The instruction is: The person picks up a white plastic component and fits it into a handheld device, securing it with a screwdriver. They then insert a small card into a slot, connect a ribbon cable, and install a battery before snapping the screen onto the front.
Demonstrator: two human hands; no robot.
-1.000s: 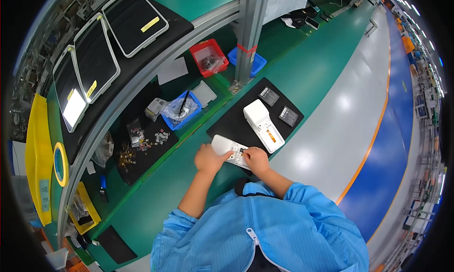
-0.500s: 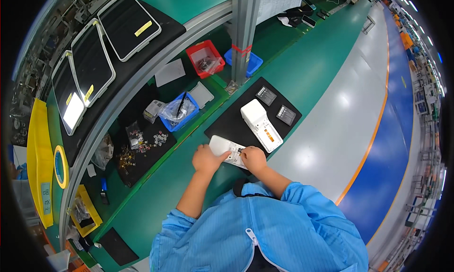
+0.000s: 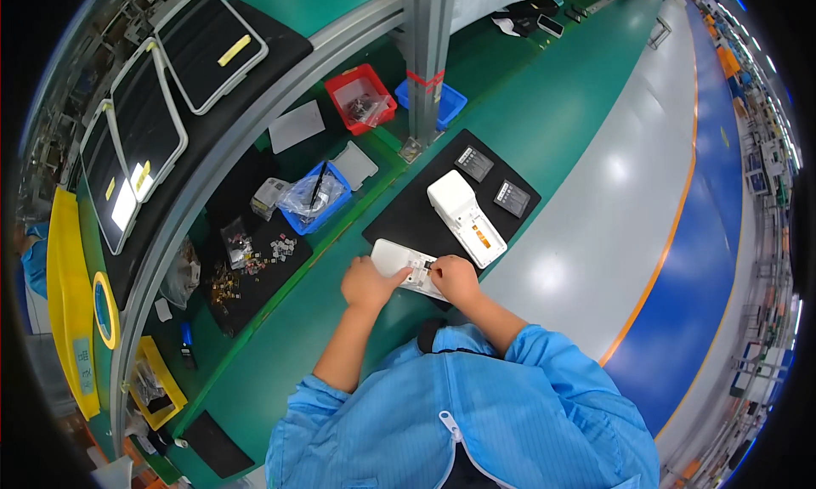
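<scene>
My left hand (image 3: 371, 285) grips the left end of a white handheld device (image 3: 395, 255), its thumb lying on the back. An open recess with small dark and pale parts shows in the device. Over that recess my right hand (image 3: 456, 280) has its fingers pinched together at a small dark part; whether it holds anything is too small to tell. The device rests at the near edge of a black mat (image 3: 395, 221). Beyond it lies a second white device (image 3: 450, 196) with an orange strip in its open compartment. Two dark battery packs (image 3: 473, 163) (image 3: 512, 198) lie to its right.
A metal post (image 3: 427, 60) rises beyond the mat, beside a red bin (image 3: 333, 94) and a blue bin (image 3: 456, 107). Another blue bin (image 3: 342, 204) holds plastic bags. Loose small parts (image 3: 225, 285) lie to the left. Several white-framed tablets (image 3: 212, 47) stand on the upper shelf.
The view has shifted slightly, so the bench things sit a little differently in the picture. Both hands stay at the white device, the right fingers slightly more curled over the recess.
</scene>
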